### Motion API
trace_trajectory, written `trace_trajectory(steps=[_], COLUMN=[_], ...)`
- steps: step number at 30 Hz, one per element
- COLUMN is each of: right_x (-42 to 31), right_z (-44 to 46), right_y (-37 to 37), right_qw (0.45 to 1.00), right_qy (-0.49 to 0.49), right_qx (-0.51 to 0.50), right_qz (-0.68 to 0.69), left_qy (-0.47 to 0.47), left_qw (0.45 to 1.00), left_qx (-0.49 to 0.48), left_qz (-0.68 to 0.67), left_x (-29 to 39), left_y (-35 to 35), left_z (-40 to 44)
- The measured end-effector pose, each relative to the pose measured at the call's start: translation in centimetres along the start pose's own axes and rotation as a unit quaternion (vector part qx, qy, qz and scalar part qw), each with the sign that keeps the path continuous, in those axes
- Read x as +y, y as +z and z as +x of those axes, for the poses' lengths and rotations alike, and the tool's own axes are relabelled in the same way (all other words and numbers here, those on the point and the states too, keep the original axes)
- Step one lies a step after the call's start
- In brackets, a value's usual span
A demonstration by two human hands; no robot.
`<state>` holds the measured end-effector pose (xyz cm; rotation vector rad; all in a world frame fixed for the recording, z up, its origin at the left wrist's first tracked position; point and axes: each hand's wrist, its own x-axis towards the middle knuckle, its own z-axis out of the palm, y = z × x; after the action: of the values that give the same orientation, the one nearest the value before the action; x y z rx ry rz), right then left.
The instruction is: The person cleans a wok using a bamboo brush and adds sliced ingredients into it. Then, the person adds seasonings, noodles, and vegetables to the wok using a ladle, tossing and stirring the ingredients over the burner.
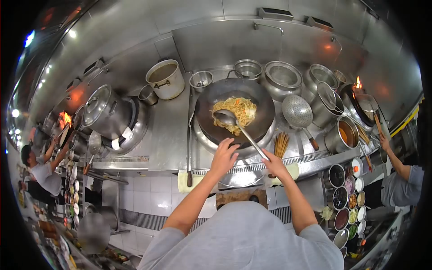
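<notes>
A dark wok [207,123] sits on the burner in front of me, with noodles [240,108] in its middle. My right hand [275,165] is closed around the handle of a metal ladle [225,117]. The ladle's bowl rests among the noodles on their left side. At the wok's near edge, my left hand [223,156] has its fingers stretched and apart, holding nothing that I can see. Whether its fingertips touch the rim cannot be made out. A bamboo wok brush [281,144] stands just beyond my right hand.
A perforated strainer [297,111] lies right of the wok, near several metal pots. A tall stockpot [165,81] stands back left. Ingredient containers [340,198] line the lower right. Two people work at flaming woks, one far left [45,175], one far right [402,184].
</notes>
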<state>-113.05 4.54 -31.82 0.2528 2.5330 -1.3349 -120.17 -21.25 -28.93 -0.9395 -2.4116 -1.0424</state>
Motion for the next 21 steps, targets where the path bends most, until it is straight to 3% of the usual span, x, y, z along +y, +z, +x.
trace_trajectory(steps=[2, 3, 4, 7, 9, 12, 16, 18, 21], right_x=[4.9, 5.0, 5.9, 3.3, 3.4, 2.5, -0.4, -5.4, -6.1], right_z=[-0.5, -2.1, -3.2, -7.1, -7.3, -7.4, -6.4, -5.9, -3.5], right_y=[-0.6, -2.4, -4.5, -7.9, -8.5, -9.1, -10.7, -10.9, -10.8], right_qw=[0.978, 0.990, 0.987, 0.960, 0.971, 0.988, 0.982, 0.984, 0.981], right_qy=[-0.152, -0.061, -0.028, -0.059, -0.060, -0.041, -0.091, 0.010, -0.001], right_qx=[0.142, 0.125, 0.144, 0.196, 0.171, 0.109, 0.011, -0.057, -0.062], right_qz=[0.004, 0.037, -0.063, -0.192, -0.158, -0.104, -0.163, -0.167, -0.181], left_qy=[0.014, -0.019, -0.051, 0.008, 0.036, -0.016, 0.001, -0.028, -0.032], left_qw=[1.000, 0.999, 0.995, 0.991, 0.988, 0.978, 0.989, 0.988, 0.983], left_qx=[-0.002, -0.042, -0.085, -0.117, -0.122, -0.156, -0.085, -0.115, -0.128], left_qz=[0.003, -0.009, -0.026, 0.061, 0.083, 0.138, 0.119, 0.097, 0.127], left_x=[-1.5, -2.3, -2.9, -4.8, -5.9, -5.2, -3.7, -4.9, -0.3], left_y=[0.9, 1.7, 2.7, 4.4, 5.8, 6.3, 5.2, 5.9, 1.6], left_z=[1.8, 2.2, 2.3, 2.1, 2.5, 1.8, 2.1, 2.2, 3.2])
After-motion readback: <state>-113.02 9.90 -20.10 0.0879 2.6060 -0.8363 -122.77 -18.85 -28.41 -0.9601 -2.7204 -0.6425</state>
